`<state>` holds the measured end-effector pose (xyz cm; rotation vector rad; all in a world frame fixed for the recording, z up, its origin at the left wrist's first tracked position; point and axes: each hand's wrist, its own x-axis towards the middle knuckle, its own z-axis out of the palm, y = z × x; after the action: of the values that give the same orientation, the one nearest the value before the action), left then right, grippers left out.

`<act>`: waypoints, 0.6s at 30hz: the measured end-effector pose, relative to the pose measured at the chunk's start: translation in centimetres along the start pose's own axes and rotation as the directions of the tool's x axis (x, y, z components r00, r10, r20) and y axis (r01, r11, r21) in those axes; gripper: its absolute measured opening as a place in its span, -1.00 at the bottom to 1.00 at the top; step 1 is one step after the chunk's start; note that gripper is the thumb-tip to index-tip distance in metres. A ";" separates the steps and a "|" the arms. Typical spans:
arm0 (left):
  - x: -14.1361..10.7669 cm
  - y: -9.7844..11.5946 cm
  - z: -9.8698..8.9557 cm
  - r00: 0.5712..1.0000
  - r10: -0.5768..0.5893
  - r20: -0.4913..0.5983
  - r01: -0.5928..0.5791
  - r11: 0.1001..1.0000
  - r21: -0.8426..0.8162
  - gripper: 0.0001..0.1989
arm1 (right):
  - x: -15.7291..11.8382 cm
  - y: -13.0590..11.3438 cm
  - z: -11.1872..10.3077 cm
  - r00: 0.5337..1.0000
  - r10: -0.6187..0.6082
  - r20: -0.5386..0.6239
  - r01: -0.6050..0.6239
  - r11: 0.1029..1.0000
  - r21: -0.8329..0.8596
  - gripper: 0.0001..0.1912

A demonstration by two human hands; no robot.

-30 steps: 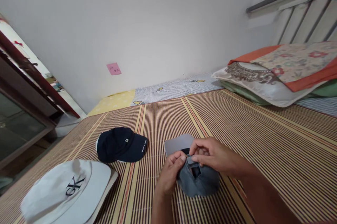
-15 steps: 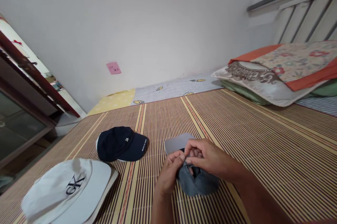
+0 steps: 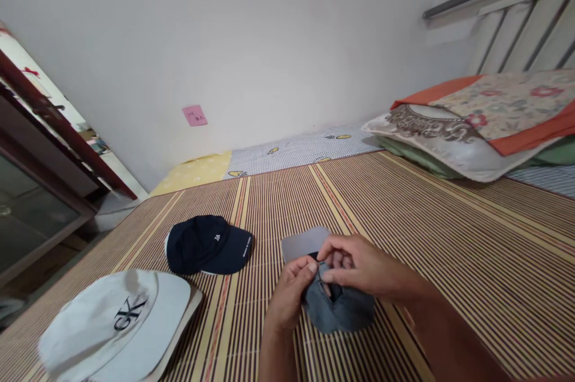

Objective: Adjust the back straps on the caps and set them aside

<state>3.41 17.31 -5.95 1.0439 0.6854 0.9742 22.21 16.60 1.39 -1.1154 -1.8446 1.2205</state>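
A dark grey cap (image 3: 341, 311) with a lighter grey brim (image 3: 303, 243) lies on the striped mat (image 3: 278, 202), its back opening facing up toward me. My left hand (image 3: 290, 289) pinches the cap's edge at the left of the opening. Close beside it, my right hand (image 3: 354, 265) has thumb and index finger bent together at the cap's strap; what lies between those fingertips is too small to make out. To the left rests a navy cap (image 3: 197, 247) with a small white logo.
White caps (image 3: 112, 322), one on another, sit at the lower left. Pillows (image 3: 449, 136) under a floral cloth (image 3: 507, 100) lie at the right, by the headboard. A pink note (image 3: 194, 115) is on the wall. A doorway and cabinet stand at the left.
My right hand has shifted slightly right, away from my left fingertips. My left hand keeps its pinch, and the caps lie where they were.
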 end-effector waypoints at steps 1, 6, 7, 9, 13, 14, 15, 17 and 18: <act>0.0 0.0 0.0 1.000 -0.003 -0.002 0.003 1.000 0.006 -0.52 | -0.1 0.0 -0.2 1.000 -0.009 -0.012 0.009 1.000 0.003 -0.88; -0.1 0.1 0.2 1.000 -0.015 -0.005 0.015 1.000 0.011 -0.51 | -0.3 -0.2 -0.8 1.000 -0.031 0.001 0.031 0.999 -0.033 -0.94; -0.1 0.1 0.2 1.000 -0.015 -0.004 0.015 1.000 0.007 -0.51 | -0.3 -0.3 -0.7 1.000 -0.025 0.010 0.025 0.999 -0.026 -0.96; -0.1 0.1 0.4 1.000 -0.013 -0.005 0.013 1.000 0.005 -0.51 | -0.1 -0.4 -0.3 1.000 -0.011 0.016 0.011 1.000 -0.001 -0.97; -0.1 0.1 0.5 1.000 -0.011 -0.010 0.011 1.000 -0.007 -0.52 | 0.2 -0.4 0.5 1.000 -0.011 -0.013 0.011 1.000 0.009 -0.92; -0.1 0.0 0.5 1.000 -0.013 -0.007 0.013 1.000 -0.012 -0.52 | 0.3 -0.3 0.7 0.999 -0.017 -0.027 0.017 1.000 0.006 -0.94; 0.0 0.0 0.5 1.000 -0.014 -0.002 0.014 1.000 -0.020 -0.52 | 0.3 -0.3 0.8 0.999 -0.020 -0.042 0.020 1.000 0.012 -0.96; 0.0 -0.1 0.4 1.000 -0.008 0.008 0.008 0.999 -0.034 -0.53 | 0.4 -0.2 1.0 0.998 -0.020 -0.056 0.023 0.999 0.047 -0.96; 0.1 -0.1 0.4 1.000 -0.003 0.012 0.003 0.999 -0.040 -0.53 | 0.4 -0.1 1.1 0.998 -0.017 -0.053 0.021 0.997 0.068 -0.94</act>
<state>3.82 17.20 -5.89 1.0126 0.6552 0.9744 21.09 16.53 1.13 -1.0803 -1.7575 1.2229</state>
